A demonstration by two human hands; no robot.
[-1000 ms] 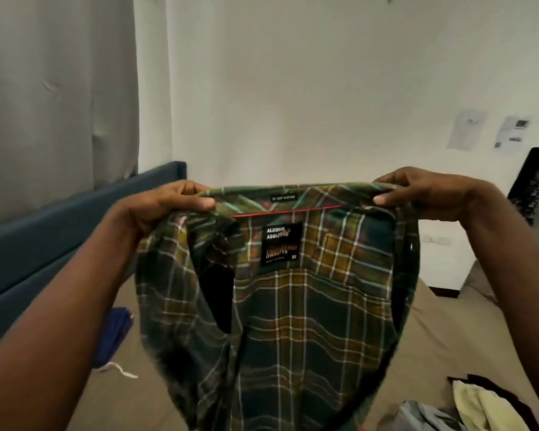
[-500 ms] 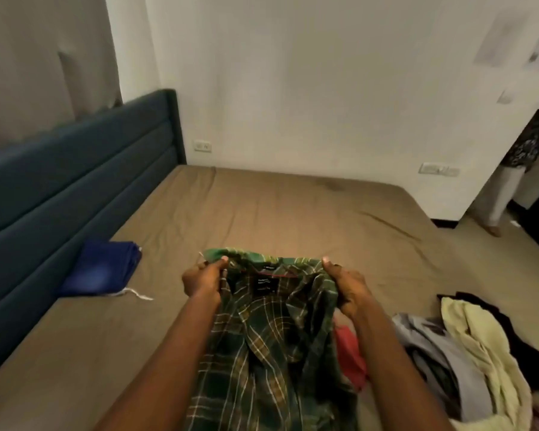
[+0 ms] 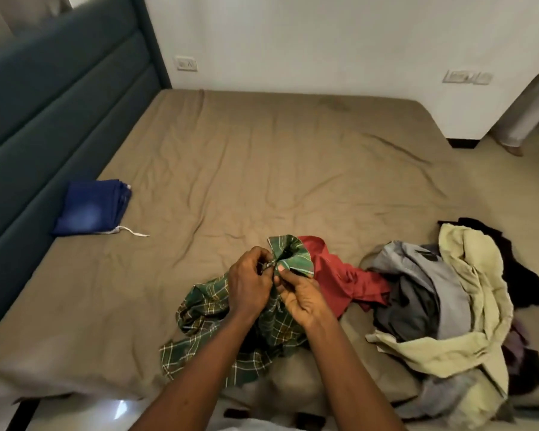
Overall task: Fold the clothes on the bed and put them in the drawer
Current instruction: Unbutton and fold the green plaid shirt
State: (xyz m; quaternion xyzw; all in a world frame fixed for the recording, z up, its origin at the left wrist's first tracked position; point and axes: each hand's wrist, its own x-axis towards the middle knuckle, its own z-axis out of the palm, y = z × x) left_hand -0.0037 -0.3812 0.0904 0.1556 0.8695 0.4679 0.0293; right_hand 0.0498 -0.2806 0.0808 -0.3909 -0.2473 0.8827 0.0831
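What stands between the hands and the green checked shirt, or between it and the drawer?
Nothing: the left hand and right hand both pinch the green checked shirt near its collar. A red garment lies against it on the right. No drawer is in view, so that path cannot be judged.

Green plaid shirt (image 3: pixel 206 309): crumpled at near edge of bed (image 3: pixel 262 166), collar end bunched and raised, pinched between left hand (image 3: pixel 249 281) and right hand (image 3: pixel 302 297); rest spills over mattress edge. Red garment (image 3: pixel 333 272): crumpled, touching shirt's right side. Grey garment (image 3: pixel 442 290), pale yellow garment (image 3: pixel 473 269), black garment (image 3: pixel 523 284): unfolded heap at right, yellow draped over grey, black behind. Blue jeans (image 3: pixel 91 206): folded flat, far left of bed.
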